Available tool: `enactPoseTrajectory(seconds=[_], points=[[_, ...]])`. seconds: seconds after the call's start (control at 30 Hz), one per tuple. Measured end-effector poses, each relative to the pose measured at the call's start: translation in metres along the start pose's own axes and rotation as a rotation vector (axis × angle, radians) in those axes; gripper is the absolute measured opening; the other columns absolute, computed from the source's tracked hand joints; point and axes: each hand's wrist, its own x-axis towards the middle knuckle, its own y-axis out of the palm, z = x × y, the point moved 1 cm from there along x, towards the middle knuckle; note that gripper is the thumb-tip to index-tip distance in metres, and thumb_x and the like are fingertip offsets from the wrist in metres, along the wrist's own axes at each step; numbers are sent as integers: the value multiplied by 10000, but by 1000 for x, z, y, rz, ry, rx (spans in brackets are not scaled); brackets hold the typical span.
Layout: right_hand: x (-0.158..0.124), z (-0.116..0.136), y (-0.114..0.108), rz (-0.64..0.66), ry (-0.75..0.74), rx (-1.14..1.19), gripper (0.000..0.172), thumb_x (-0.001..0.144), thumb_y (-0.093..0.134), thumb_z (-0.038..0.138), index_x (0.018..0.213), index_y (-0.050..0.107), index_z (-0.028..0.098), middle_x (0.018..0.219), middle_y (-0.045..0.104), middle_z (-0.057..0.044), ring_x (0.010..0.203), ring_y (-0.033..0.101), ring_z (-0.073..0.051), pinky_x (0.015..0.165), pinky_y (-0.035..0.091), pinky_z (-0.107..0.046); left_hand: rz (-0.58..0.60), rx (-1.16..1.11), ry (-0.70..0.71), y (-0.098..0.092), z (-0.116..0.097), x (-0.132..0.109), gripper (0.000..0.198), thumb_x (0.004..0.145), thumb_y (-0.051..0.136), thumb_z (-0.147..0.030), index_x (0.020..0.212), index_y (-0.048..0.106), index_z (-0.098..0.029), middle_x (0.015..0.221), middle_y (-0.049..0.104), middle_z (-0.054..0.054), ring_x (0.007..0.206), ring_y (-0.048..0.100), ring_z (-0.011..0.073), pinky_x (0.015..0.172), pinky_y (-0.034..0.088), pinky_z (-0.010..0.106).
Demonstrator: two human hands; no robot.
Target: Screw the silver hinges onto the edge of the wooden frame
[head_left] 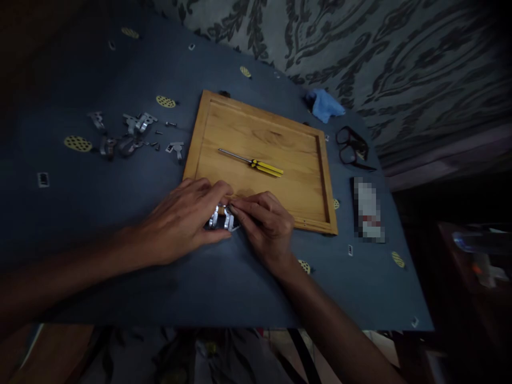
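Note:
A wooden cabinet door (256, 128) lies on the table, its raised frame facing up. At its near edge, my left hand (180, 218) steadies a shiny metal cabinet hinge (229, 220) between thumb and fingers. My right hand (268, 221) is closed in a pinch over the same hinge; what sits between those fingertips is too small to make out. A screwdriver (266, 168) with a yellow and black handle rests on the door panel, its shaft pointing left.
Several metal hinge parts (130, 145) and small screws (171, 124) are scattered left of the door. On the right lie a blue cloth (326, 105), dark-framed glasses (352, 146) and a blurred-out object (368, 208). A patterned wall (340, 48) borders the table's far side.

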Motion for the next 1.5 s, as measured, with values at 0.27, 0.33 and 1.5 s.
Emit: enactPoseTrajectory(seconds=[0.27,0.33,1.5], points=[[0,2,1,-4,-49,-55,121,949,707,200,990,805,258,773,704,-22,731,647,-173,654,532,-331,8,10,7,-1,-1,1,373,873,782,-334,1131,540,-218,1099,693,47,1075,658,276,900,512,376],[0,2,1,0,-56,-66,123,953,699,203,980,803,264,774,703,-22,731,643,-174,655,532,-335,11,10,0,-1,-1,1,360,877,771,-332,1130,540,-221,1111,692,45,1084,657,272,912,513,376],[-5,5,-9,22,-121,-38,246,932,696,109,1123,780,240,878,755,-46,791,684,-178,678,570,-327,-33,-25,35,-1,0,0,408,846,820,-298,1141,558,-194,1082,719,61,1051,668,288,890,505,386]])
